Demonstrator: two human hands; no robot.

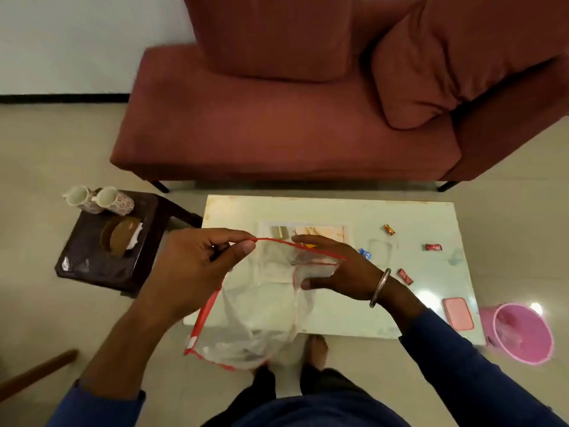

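Holding a clear red-edged bag [261,318] above the near edge of the table [338,211], mouth stretched wide: left hand [197,260] pinches the red rim between thumb and forefinger, right hand [335,269] has straight fingers spread against the opposite rim, gripping nothing. Risks: thin film could slip off those flat fingers and the mouth collapse. The bag hangs partly off the table, so wrapped sweets [405,276] swept toward it might miss and land on the floor.

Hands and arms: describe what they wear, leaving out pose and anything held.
Dark blue sleeves cover both upper forearms: the left sleeve and the right sleeve end short of the wrists. The left hand has no glove. The right hand is also ungloved, with a plain silvery bangle at its wrist.
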